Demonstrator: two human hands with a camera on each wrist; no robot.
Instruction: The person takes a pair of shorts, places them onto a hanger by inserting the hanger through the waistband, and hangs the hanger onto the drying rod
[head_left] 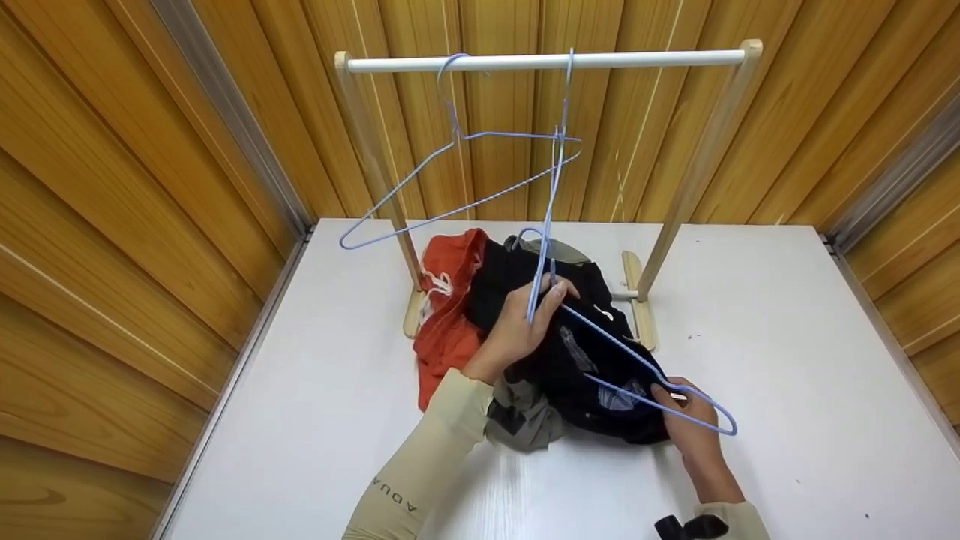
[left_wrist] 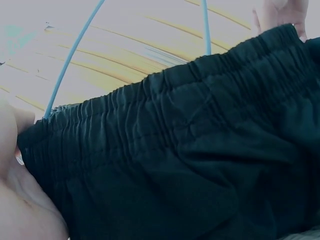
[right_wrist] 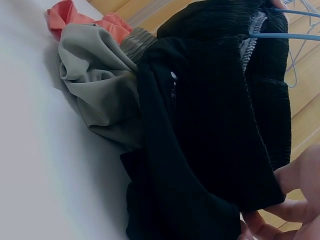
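Note:
Black shorts [head_left: 555,360] with an elastic waistband [left_wrist: 150,100] are stretched between both hands. My left hand [head_left: 525,322] pinches one end of the waistband, close to the neck of a blue wire hanger [head_left: 619,341]. The other end is gripped by my right hand [head_left: 690,412], beside the hanger's outer end, which sticks out past the cloth. In the left wrist view, two hanger wires [left_wrist: 75,47] run down behind the waistband. Fingers of the right hand [right_wrist: 295,200] curl round the waistband edge in the right wrist view. Part of the hanger is hidden by the shorts.
A rack with a white rail [head_left: 517,61] and wooden legs stands behind. Two blue hangers hang there, one wide-on [head_left: 420,169], one edge-on [head_left: 551,195] just above the left hand. Orange shorts [head_left: 450,285] and a grey garment [head_left: 525,420] lie on the white table [head_left: 330,360].

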